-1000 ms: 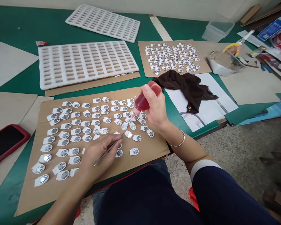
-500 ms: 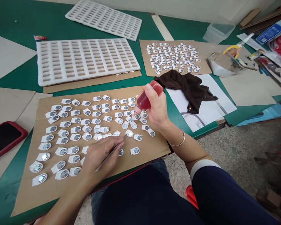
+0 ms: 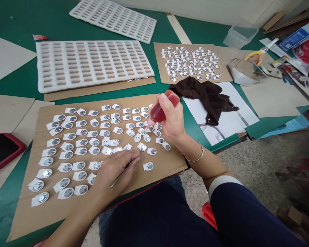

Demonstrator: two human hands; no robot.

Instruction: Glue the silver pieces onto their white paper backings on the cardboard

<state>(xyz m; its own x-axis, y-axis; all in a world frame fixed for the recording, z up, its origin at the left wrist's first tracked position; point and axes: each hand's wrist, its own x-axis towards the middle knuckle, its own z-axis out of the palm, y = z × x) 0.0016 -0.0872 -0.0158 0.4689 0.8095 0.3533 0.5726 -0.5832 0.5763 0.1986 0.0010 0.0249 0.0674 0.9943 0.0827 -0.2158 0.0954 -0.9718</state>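
My left hand point(image 3: 117, 171) is closed around slim metal tweezers point(image 3: 120, 174). Their tip points at a small white tag with a round silver disc point(image 3: 143, 147) and looks to be touching it. Gripped in my right hand point(image 3: 173, 120) is a squeeze bottle point(image 3: 162, 108) of red liquid, tilted nozzle down. Its nozzle is over a cluster of the same disc tags point(image 3: 147, 138); whether it touches one I cannot tell. Many more such tags lie in rough rows on a brown cardboard sheet point(image 3: 170, 163). My left hand hides part of the sheet.
Behind lie two white slotted foam trays point(image 3: 92, 65) and a second cardboard point(image 3: 159, 77) with tags. A dark brown cloth point(image 3: 208, 97) rests on white paper at right. Beyond are scissors point(image 3: 257, 55) and a clear plastic box point(image 3: 240, 34). A red-cased phone point(image 3: 2, 151) lies at left.
My left hand has shifted slightly right, bringing the tweezers' tip onto the disc tag. My right hand and the bottle are nearly still. The view has moved slightly.
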